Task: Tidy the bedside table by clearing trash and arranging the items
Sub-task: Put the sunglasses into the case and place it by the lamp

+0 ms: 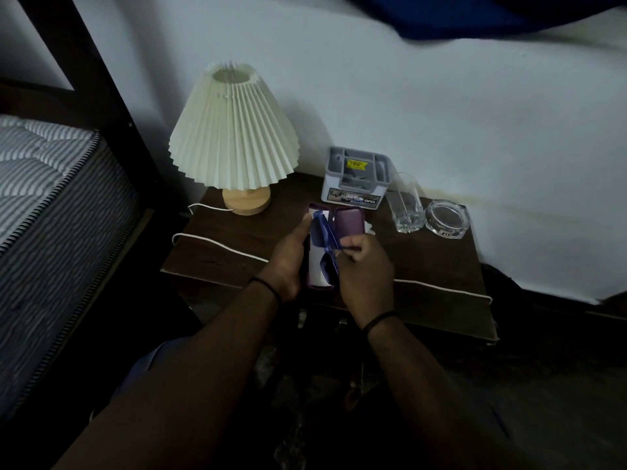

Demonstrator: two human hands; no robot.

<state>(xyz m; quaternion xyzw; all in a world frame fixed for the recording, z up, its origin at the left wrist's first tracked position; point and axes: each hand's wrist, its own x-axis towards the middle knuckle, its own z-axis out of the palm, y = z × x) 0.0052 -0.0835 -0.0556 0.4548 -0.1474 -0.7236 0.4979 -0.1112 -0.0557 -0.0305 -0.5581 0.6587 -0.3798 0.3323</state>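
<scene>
The lamp (234,130) blocks the surface's (434,266) back left corner. Along the wall stand a grey box (354,179), a glass (405,203) and an ashtray (446,218), close together. A white cord (441,288) crosses the front. Bare wood lies open at front right.

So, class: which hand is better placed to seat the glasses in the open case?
Probably the right hand: it already pinches the glasses over the case, which the left hand grips from the side.
</scene>
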